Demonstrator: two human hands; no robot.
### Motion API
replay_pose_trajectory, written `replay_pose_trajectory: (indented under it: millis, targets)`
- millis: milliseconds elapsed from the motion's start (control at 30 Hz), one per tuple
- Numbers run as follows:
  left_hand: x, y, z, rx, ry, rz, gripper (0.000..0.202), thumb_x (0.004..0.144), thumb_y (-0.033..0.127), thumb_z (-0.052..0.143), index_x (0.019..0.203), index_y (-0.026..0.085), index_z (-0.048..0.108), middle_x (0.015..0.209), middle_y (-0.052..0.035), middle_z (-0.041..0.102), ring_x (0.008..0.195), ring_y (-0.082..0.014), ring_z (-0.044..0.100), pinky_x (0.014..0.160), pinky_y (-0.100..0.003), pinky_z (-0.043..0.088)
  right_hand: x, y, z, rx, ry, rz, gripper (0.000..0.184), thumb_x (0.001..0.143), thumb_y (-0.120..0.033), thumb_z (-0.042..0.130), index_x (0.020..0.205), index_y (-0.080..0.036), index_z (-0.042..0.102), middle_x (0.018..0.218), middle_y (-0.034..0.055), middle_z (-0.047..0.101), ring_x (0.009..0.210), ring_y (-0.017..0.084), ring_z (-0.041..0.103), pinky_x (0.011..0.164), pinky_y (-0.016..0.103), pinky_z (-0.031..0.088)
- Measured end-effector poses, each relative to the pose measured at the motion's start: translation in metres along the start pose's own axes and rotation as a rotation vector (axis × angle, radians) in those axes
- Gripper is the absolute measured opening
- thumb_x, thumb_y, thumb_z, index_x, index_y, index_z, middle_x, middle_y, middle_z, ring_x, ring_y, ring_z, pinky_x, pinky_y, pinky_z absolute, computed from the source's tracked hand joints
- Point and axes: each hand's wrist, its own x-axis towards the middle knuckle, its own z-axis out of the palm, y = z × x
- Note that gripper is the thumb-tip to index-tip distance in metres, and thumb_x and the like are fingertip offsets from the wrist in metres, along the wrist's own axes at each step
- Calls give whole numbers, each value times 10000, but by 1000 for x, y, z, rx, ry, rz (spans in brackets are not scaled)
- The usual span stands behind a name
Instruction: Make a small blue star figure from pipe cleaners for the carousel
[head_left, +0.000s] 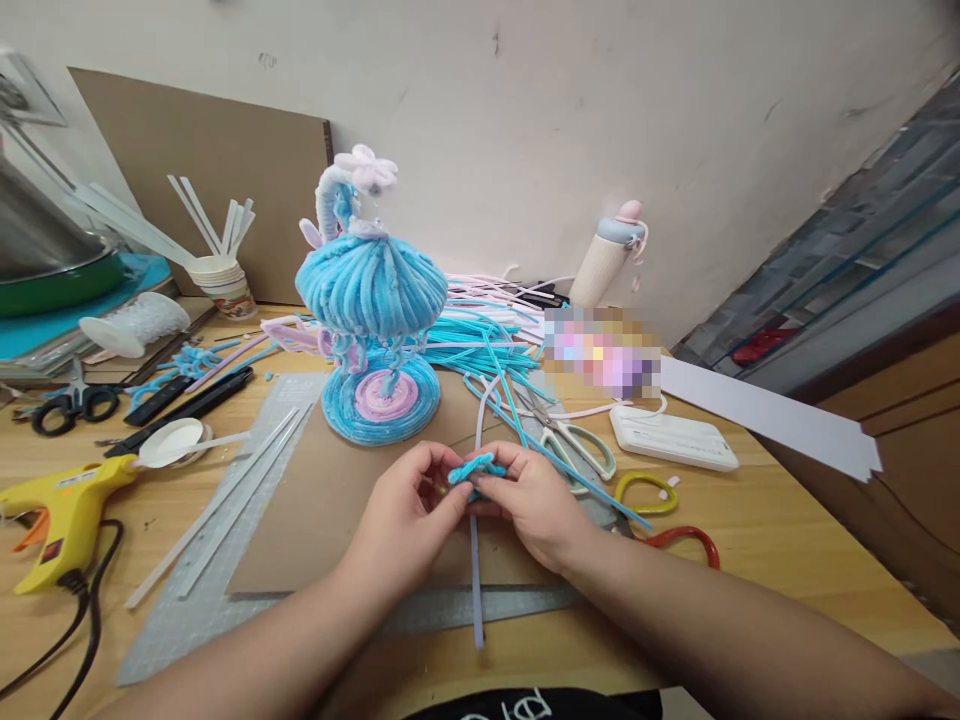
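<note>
Between my fingertips is a small blue pipe cleaner piece (pixel 477 467), bent into a compact shape. My left hand (pixel 420 500) pinches its left side, and my right hand (pixel 529 495) grips the right side. A pale lilac pipe cleaner (pixel 477 590) runs beneath my hands, over the cardboard sheet (pixel 300 545); whether I hold it too I cannot tell. Just behind stands a blue pipe cleaner lamp-like model (pixel 371 285), with a pleated dome, a pale flower on top and a round blue-and-pink base.
A yellow glue gun (pixel 71 510) lies at the left, near black scissors (pixel 75 400) and a paper cup (pixel 221 285) of glue sticks. Loose blue pipe cleaners (pixel 472 345) are heaped behind. At the right are green-handled scissors (pixel 581 450), a white power bank (pixel 675 437) and a bottle (pixel 604 260).
</note>
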Motion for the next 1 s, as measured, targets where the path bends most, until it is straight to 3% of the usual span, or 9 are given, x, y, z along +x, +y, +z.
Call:
replay_pose_trajectory:
  millis: [100,233,300,433,667,1000]
  targets:
    - [-1,0,-3,135,51,54,69,799,230,567,839,187,604,726,-2,621,641,-147,565,591,-259,448,-3,1,0,-311,-34,-147,129,768,-243,650,874,-170,655,800,12,661,737,136,613,676,263,508]
    - [-3,4,-5,355,105,249,141,776,146,549,882,198,626,781,-6,637,687,-150,564,633,-260,448,-8,-1,-2,-667,0,-279,131,832,-198,557,909,-189,663,770,8,670,663,129,594,604,240,453]
    - [-3,6,-4,387,97,244,149,794,170,547,916,200,630,820,-14,661,697,-152,579,636,-259,455,-10,-3,-3,-708,37,-340,137,856,-219,540,933,-196,651,822,18,684,715,142,615,636,244,459]
    - [-5,5,-4,434,34,168,126,829,212,524,828,207,650,715,1,663,624,-148,583,577,-251,435,-13,-7,-1,-829,36,-409,157,868,-216,514,973,-204,630,847,25,682,736,153,617,645,248,449]
    - [-5,5,-3,404,84,164,106,811,207,545,814,201,650,737,-6,678,663,-154,604,615,-256,454,-13,-10,1,-868,43,-399,131,853,-205,515,907,-202,634,759,7,660,651,137,574,577,229,409]
    - [-4,5,-7,417,52,196,188,847,239,534,802,208,714,752,-15,732,681,-163,654,616,-250,457,-12,-11,1,-862,69,-362,122,859,-241,534,863,-191,646,721,7,672,625,132,578,589,231,422]
